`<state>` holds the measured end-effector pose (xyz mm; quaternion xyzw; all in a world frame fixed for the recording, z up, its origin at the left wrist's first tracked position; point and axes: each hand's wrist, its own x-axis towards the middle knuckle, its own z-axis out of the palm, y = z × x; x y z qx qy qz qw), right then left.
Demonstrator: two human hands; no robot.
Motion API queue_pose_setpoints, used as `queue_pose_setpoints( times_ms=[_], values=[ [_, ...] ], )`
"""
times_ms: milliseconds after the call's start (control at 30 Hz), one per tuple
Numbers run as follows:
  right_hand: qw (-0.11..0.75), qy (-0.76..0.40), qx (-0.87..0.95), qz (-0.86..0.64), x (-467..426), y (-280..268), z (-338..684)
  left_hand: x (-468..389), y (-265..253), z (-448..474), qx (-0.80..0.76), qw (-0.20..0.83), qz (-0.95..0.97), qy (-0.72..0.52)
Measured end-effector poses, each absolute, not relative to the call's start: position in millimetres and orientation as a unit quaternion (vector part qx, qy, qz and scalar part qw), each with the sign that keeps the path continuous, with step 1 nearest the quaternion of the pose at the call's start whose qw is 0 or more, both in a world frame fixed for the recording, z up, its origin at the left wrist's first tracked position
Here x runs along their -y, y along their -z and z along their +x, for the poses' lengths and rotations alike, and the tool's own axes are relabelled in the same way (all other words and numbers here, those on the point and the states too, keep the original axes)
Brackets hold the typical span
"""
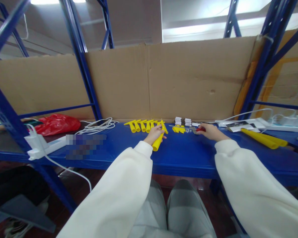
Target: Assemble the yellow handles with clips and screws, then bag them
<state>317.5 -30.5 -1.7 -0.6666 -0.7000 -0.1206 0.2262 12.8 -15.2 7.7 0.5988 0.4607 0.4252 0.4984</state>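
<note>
My left hand (156, 134) is closed around a yellow tapered tube (157, 144), its wide open end pointing down toward me. Fingers of my right hand (210, 131) are wrapped round a red-handled metal tool (200, 129) low over the blue table; its slim metal part points left, and its exact kind is unclear. Just left of the tool lie small yellow pieces (178, 129) and tiny silvery parts (188, 130). Beyond my left hand stretches a row of yellow tube-shaped pieces (143, 126) with narrow side arms, partly covered by the hand.
Stacked small black-and-white pieces (183, 121) stand by the cardboard wall (188, 79). Long yellow cones (263, 138) and a power strip (285, 127) lie right. Left are a red plastic bag (58, 124), coiled white cable (99, 126) and blue rack posts (85, 72).
</note>
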Motion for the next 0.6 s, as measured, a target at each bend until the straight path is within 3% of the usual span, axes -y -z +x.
queue_pose_setpoints(
  times_ms=[233,600],
  values=[
    [0.324,0.135,0.73,-0.587,28.7,2.5,319.2,17.8,-4.2,13.7,-0.447,0.467,0.634,-0.425],
    [0.329,0.117,0.741,-0.574,34.0,0.0,313.6,15.8,-1.9,14.1,-0.45,0.445,0.65,-0.42]
  ],
)
